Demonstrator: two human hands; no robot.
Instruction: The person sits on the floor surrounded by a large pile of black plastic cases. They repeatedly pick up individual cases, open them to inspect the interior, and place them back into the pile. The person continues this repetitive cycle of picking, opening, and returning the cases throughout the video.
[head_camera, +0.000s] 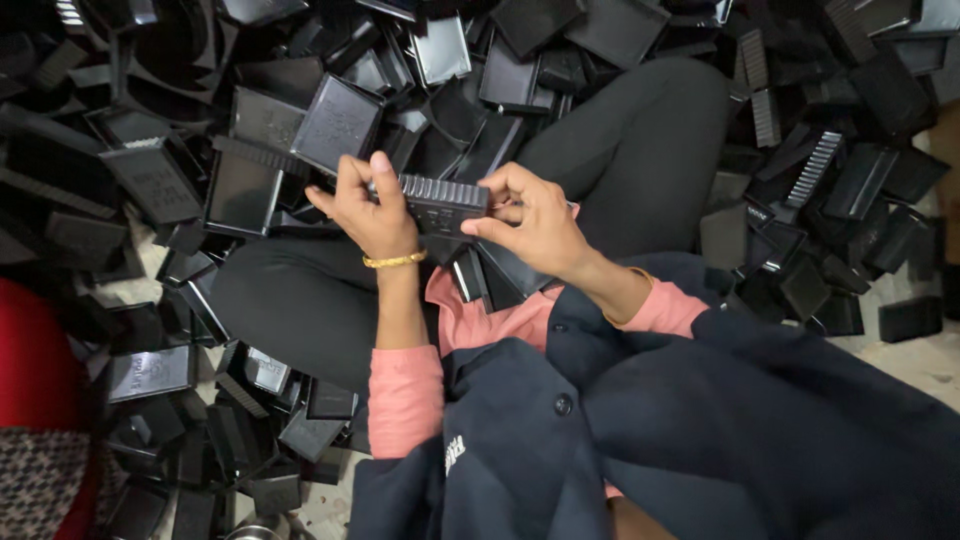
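Head view: the person sits cross-legged on the floor (925, 365), and between the two hands, above the lap, is a small black ribbed plastic part (443, 203). The left hand (368, 212) grips its left end, thumb raised along the ribbed top edge and fingers curled behind. The right hand (530, 218) pinches its right end, fingers closed on the edge, with the thumb underneath. The part lies level, touching both hands, just above a few more black pieces (490, 270) resting on the lap. A gold bangle (394, 260) circles the left wrist. A heap of black plastic trays (300, 120) surrounds the legs on every side.
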